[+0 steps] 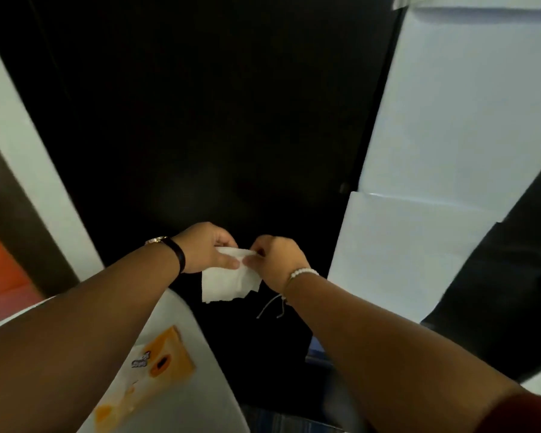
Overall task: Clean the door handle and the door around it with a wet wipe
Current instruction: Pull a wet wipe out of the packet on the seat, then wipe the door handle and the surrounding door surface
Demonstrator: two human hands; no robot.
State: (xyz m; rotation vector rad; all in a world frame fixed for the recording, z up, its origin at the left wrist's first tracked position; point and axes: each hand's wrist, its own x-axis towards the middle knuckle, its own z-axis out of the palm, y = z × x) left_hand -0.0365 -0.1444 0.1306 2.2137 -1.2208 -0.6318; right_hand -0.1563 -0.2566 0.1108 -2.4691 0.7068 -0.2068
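Note:
A white wet wipe (228, 281) hangs between both hands in front of a very dark door (200, 120). My left hand (205, 248), with a watch on its wrist, pinches the wipe's upper left edge. My right hand (278, 260), wearing a bead bracelet, pinches the upper right edge close beside it. The wipe is partly unfolded and droops below the fingers. The door handle cannot be made out on the dark surface; only a small latch piece (344, 187) shows at the door's right edge.
An orange and white wipes pack (156, 367) lies on a white rounded surface (197, 385) at lower left, under my left forearm. White paper sheets (450, 135) cover the wall right of the door. A pale door frame (22, 145) runs up the left.

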